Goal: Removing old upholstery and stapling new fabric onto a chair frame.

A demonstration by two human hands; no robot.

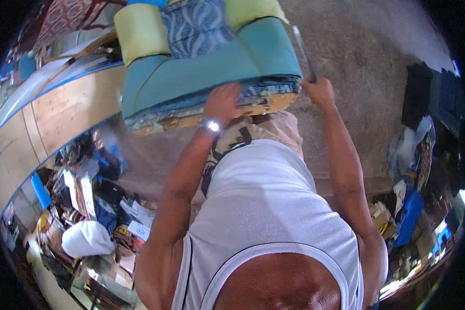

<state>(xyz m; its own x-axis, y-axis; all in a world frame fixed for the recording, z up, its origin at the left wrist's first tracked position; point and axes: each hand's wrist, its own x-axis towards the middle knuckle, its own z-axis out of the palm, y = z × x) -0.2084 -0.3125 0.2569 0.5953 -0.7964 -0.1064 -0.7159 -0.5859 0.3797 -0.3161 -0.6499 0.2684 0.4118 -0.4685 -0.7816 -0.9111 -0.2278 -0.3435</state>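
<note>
In front of me stands an upholstered chair [206, 77] with a teal covered front, yellow arms [142, 37] and a blue patterned middle [196, 26]. Along its near side runs a ragged layer of blue padding [186, 107] above a bare wooden edge [266, 105]. My left hand [223, 103], with a silver watch on the wrist, grips the lower edge of the teal cover [181, 85]; its fingertips are partly hidden. At the chair's right corner, my right hand [320, 91] is closed round a long, thin grey tool [304, 51] that points away from me. Its exact kind is unclear.
A long wooden workbench [72, 111] with blue edging reaches off to the left. Beneath it lie a white roll [88, 238] and piled scraps. Bare floor [356, 57] spreads to the right, with dark fabric [417, 95] and a plastic bag [411, 144] farther over.
</note>
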